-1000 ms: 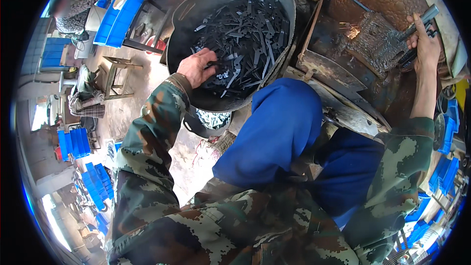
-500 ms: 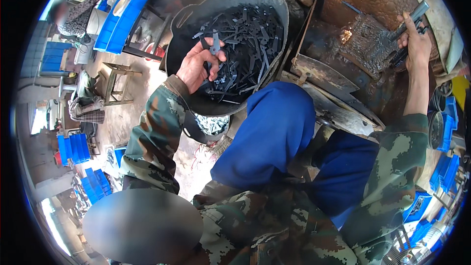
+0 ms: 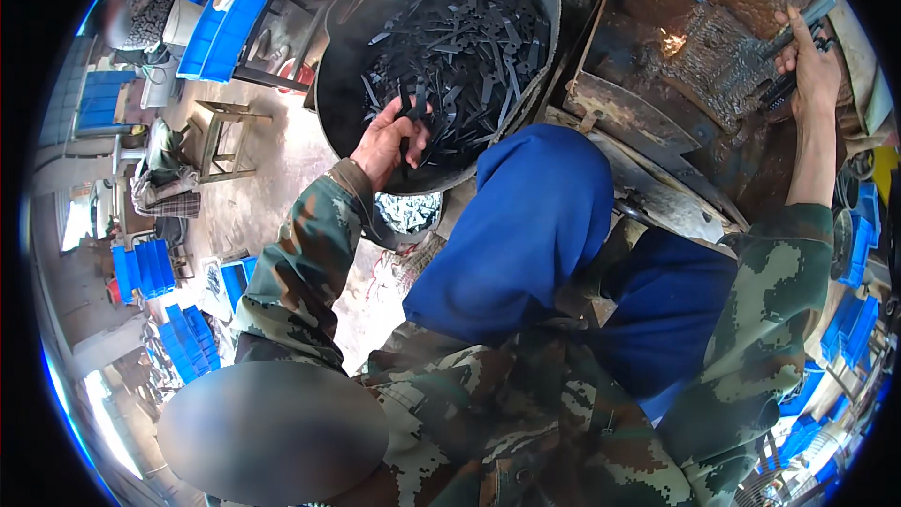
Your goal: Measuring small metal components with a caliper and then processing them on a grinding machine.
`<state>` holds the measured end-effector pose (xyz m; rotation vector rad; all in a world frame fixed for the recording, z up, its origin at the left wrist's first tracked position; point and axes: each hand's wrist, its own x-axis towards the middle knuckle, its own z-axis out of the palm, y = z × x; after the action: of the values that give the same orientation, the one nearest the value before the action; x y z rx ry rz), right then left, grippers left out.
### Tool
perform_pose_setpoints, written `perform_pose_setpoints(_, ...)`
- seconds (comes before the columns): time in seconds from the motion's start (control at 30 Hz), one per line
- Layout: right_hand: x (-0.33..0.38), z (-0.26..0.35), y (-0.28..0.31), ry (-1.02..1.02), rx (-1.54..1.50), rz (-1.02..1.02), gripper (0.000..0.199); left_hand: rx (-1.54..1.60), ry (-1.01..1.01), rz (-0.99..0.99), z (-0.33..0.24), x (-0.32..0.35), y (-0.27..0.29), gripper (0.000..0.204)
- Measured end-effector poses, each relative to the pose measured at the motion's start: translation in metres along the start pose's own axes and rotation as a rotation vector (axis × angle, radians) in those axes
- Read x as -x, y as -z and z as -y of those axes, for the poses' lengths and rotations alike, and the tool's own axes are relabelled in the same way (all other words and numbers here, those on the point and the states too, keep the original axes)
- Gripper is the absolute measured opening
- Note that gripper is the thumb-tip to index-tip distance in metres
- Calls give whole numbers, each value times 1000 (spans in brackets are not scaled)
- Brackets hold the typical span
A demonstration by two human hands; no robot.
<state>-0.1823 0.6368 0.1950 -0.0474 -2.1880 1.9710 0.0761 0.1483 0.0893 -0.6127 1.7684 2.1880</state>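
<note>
My left hand (image 3: 383,148) is at the near side of a big dark tub (image 3: 340,56), its fingers closed around flat dark metal pieces (image 3: 419,94). Below and beyond it in the tub lies a heap of similar thin metal pieces (image 3: 479,56). At the right, my right hand (image 3: 815,70) is wrapped around a grey metal handle (image 3: 815,11) of a clamp-like tool. The tool reaches left to a wet, sludge-caked block (image 3: 718,66), where a small orange glow (image 3: 672,42) shows. What the tool's far end grips is hidden.
A smaller bucket of shiny pieces (image 3: 408,211) stands below the tub. Rusty sheet-metal edges (image 3: 648,122) lie between my knee and the caked block. At the left are a wooden stool (image 3: 228,141), a blue bin (image 3: 230,14) and another person (image 3: 141,23).
The view has shifted, so the tub sits higher in the picture. The pieces in my left hand have turned and look darker. My right hand keeps its grip on the handle.
</note>
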Motion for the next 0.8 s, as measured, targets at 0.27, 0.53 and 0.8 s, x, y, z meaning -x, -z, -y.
perform_pose_setpoints(0.27, 6, 7, -6, 22, 27, -19, 32, 12, 129, -83, -5, 3, -5, 16)
perform_pose_setpoints(0.53, 9, 8, -9, 25, 46, -133, 30, -246, -60, 144, -79, -4, -90, 17)
perform_pose_setpoints(0.8, 24, 20, -20, 28, 36, -135, 24, -216, -199, 489, -145, -21, -239, 18)
